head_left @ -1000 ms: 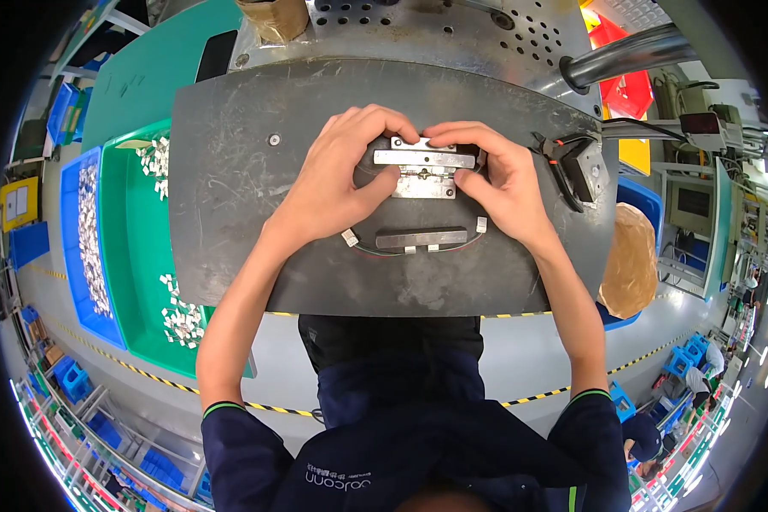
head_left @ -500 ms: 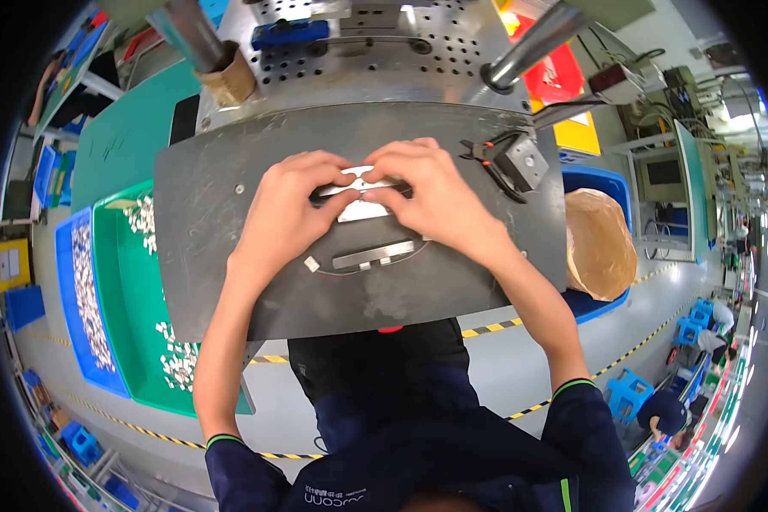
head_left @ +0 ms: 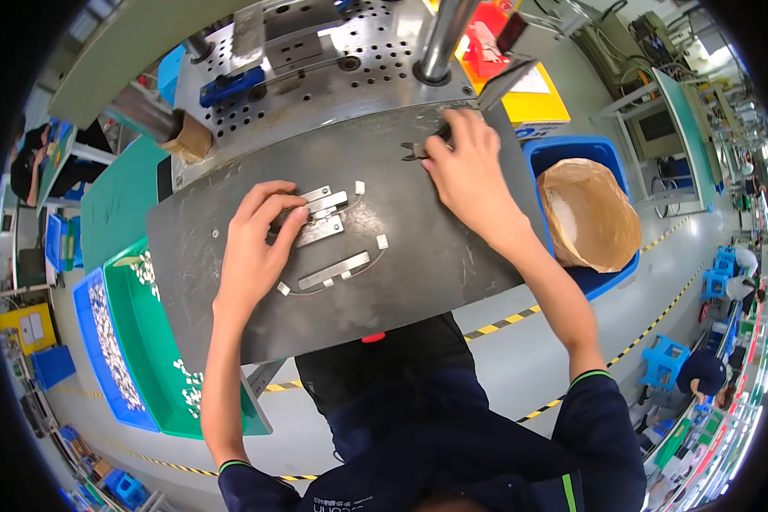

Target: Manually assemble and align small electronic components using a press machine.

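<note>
My left hand (head_left: 260,235) lies at the left end of a silvery metal fixture (head_left: 320,229), thumb and fingers closed on it. A white connector (head_left: 360,188) on a thin wire sticks out from the fixture's right side. Nearer to me on the dark board lies a separate metal bar (head_left: 334,269), with a thin wire and small white connectors along it. At the far right of the board, my right hand (head_left: 469,175) is closed round a pair of cutting pliers (head_left: 414,152). Their jaws point left, while the hand hides the handles.
The dark board (head_left: 239,316) lies before a perforated metal press bed (head_left: 316,94) with upright posts. On the left stand a green bin (head_left: 158,358) and a blue bin (head_left: 111,350) of small white parts. A paper-lined blue bin (head_left: 584,222) stands on the right.
My right hand has left the metal fixture and moved right onto the cutting pliers. My left hand stays at the fixture. The whole view has turned and shifted.
</note>
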The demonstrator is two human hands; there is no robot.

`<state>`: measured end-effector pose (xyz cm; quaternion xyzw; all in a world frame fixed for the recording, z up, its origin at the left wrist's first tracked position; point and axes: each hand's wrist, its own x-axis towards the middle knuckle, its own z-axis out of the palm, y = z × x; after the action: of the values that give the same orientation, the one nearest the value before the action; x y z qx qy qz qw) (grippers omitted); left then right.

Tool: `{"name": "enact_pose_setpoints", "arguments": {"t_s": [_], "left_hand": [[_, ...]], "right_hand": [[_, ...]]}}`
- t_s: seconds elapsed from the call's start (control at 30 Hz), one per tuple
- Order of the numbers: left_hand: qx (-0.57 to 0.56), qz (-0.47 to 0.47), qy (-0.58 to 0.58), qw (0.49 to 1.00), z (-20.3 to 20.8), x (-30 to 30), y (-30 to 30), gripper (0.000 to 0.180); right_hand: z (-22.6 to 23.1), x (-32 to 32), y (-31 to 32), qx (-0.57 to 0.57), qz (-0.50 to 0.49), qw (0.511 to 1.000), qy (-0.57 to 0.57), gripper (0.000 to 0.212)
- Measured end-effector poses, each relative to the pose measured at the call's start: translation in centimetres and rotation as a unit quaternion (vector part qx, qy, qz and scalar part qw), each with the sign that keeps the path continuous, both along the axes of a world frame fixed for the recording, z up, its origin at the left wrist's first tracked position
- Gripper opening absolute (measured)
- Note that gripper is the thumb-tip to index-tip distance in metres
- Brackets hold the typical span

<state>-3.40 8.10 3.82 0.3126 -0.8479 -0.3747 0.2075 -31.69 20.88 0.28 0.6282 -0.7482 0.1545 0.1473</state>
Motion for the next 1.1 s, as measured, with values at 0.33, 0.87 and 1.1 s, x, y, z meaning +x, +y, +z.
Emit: {"name": "enact_pose_setpoints", "arguments": {"t_s": [0.33,0.87,1.1], "left_hand": [[-0.082,0.040,0.060,0.994,1.1,-7.2,-2.2,0.017],[-0.136,-0.286,-0.037,0.948,-0.6,-21.4,0.7,0.057],[-0.170,-0.215,0.008,0.962,-1.3,-20.6,1.5,0.061]], "right_hand": [[1.4,2.7,2.0,-0.106,0.193,0.841,-0.495,0.020],[3.1,-5.2,14.5,0.015,-0.064,0.916,-0.397,0.027],[2.0,-6.4,10.2,-0.011,0.060,0.992,-0.106,0.023]]}}
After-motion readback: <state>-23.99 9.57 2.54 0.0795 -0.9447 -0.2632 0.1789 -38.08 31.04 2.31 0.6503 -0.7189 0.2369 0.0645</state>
